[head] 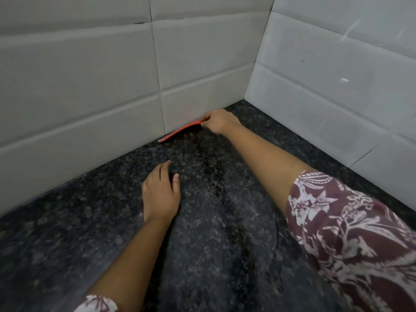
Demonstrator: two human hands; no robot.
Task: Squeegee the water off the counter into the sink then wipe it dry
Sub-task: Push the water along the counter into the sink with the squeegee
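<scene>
A flat red squeegee (180, 132) lies against the foot of the back tiled wall, its blade on the dark speckled granite counter (94, 221). My right hand (219, 121) is stretched far forward and grips the squeegee's right end. My left hand (161, 193) rests palm down on the counter nearer to me, fingers slightly apart, holding nothing. A glossy wet patch of water (225, 233) with a curved edge spreads over the counter between my arms. No sink shows in this view.
Grey-white tiled walls (90, 86) meet in a corner (245, 99) at the back right, closing off the counter on two sides. My patterned maroon sleeve (349, 233) covers the lower right.
</scene>
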